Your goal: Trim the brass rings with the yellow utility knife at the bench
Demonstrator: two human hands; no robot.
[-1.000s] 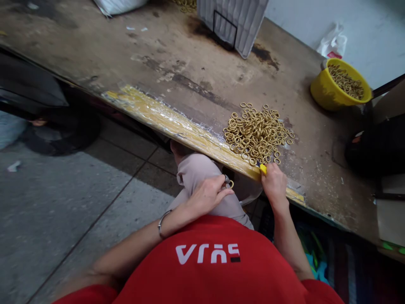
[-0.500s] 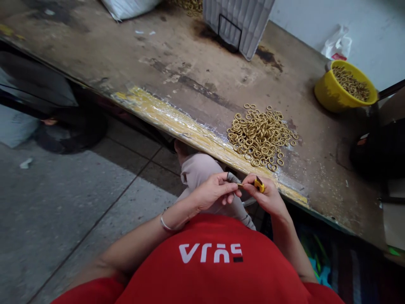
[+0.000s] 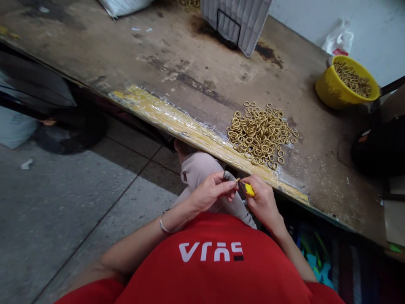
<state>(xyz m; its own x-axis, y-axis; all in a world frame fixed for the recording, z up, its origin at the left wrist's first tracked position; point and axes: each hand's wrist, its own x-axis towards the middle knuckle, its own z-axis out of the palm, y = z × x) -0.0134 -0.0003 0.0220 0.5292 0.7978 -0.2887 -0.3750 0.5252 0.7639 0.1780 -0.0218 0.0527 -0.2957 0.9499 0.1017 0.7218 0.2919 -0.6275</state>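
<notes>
Between thumb and wrapped forefinger, my left hand (image 3: 218, 188) pinches a small brass-coloured ring (image 3: 237, 180), seen nearly edge-on. My right hand (image 3: 262, 200) is closed around a yellow-handled knife (image 3: 249, 189), whose dark blade points left, close to the ring. Whether the blade touches the ring is too small to tell. Both hands are over my lap, just off the table's front edge. Beyond them a heap of brass-coloured rings (image 3: 261, 133) lies on the table (image 3: 152, 67).
A yellow bucket (image 3: 335, 90) full of rings stands at the right back. A grey ribbed container (image 3: 236, 21) and a white sack (image 3: 126, 6) are at the back. Shiny tape covers part of the front edge (image 3: 177, 120). A black object (image 3: 382, 145) stands at the right.
My right hand has drawn back from the ring and turned the knife, so its blade now points at the ring. My left hand keeps its pinch and has shifted slightly left.
</notes>
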